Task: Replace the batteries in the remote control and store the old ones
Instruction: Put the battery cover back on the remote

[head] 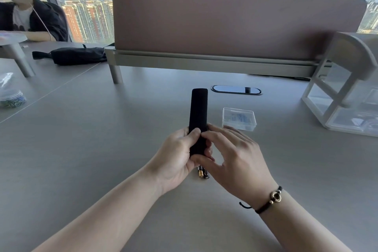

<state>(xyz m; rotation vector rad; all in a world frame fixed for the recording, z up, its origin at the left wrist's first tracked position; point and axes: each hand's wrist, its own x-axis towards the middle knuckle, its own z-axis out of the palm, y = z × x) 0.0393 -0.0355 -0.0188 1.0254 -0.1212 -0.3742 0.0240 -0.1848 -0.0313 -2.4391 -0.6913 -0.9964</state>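
Both hands close on the black remote control [198, 120] held above the table [102, 149], left hand [176, 155] steadying its lower end while the right hand [231, 155] thumbs the back cover, batteries [203, 172] lying beneath, clear box [239, 118] waiting nearby

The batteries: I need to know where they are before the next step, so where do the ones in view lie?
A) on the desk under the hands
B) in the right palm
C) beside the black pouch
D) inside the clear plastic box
A: the batteries lie on the desk just below the left hand and right hand holding the remote.
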